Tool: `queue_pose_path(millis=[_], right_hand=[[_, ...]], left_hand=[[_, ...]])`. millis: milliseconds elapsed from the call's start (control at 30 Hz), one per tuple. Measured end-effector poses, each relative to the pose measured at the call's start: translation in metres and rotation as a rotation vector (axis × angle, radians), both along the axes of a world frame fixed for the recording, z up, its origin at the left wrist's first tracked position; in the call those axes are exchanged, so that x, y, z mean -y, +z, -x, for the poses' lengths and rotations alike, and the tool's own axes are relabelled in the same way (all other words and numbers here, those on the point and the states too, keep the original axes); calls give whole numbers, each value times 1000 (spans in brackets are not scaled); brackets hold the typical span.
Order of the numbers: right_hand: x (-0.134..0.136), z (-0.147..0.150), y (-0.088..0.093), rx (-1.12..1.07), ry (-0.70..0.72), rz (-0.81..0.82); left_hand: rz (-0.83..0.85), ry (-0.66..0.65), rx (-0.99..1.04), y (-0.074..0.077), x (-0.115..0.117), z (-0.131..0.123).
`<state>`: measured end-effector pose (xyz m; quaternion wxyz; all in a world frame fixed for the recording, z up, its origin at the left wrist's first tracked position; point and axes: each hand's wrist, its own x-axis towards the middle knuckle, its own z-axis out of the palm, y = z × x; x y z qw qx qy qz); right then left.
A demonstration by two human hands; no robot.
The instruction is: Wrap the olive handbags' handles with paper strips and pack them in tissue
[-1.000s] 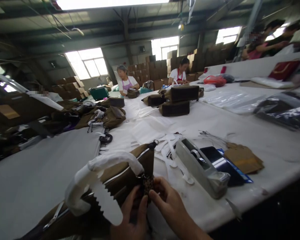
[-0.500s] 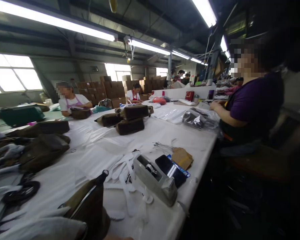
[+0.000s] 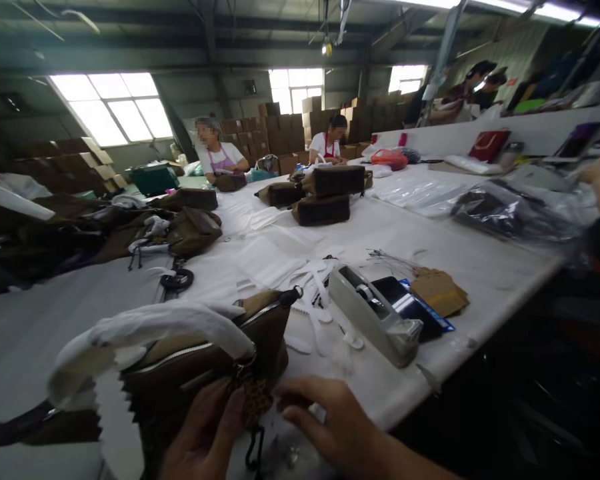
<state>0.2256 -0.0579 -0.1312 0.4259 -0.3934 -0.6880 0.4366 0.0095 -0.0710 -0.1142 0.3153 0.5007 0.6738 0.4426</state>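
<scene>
Olive-brown fabric makes up the handbag (image 3: 215, 347) lying near the front of a white tabletop (image 3: 480, 267), its metal zipper running along the top and its curved handle (image 3: 150, 330) wrapped in soft white paper with a zigzag-cut edge. A small leopard-patterned charm (image 3: 254, 397) hangs from the bag's near end. The left hand (image 3: 203, 437) pinches this charm, fingers closed on it. The right hand (image 3: 325, 420) hovers just beside it, fingers loosely curled and slightly apart; whether they touch the charm is unclear. To the right sits a grey, wedge-shaped tape dispenser (image 3: 375, 323), then a glossy black phone (image 3: 405, 307) and brown paper tags (image 3: 437, 291). Farther off, boxy brown bags (image 3: 325, 193) are stacked. The room is a dim workshop with bright windows, cardboard cartons (image 3: 290, 130) and seated workers.
</scene>
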Motion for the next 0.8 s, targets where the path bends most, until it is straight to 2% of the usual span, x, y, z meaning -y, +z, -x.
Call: queue_pose_path(millis=[133,200,300,400,500,633,800], right_hand=[[-10,-52,-17,237,-323,-191],[-17,-74,-28,342,-414,-245],[-25,-93,-41,489,-392,-268],[-28,-92,-47,553,-299,-255],[-31,-84,-41,498,-232,-219],[-46,-72,-21,399,-291,-275],[-93,-50,4,413,-343,-361]], left_hand=[[-53,196,101,-1,10,-30],[-28,235,203,1,12,-36],[-33,235,395,2,12,-36],[2,231,566,0,14,-36],[95,198,715,-3,17,-37],[145,194,801,-6,14,-35],[79,250,851,-12,2,-30]])
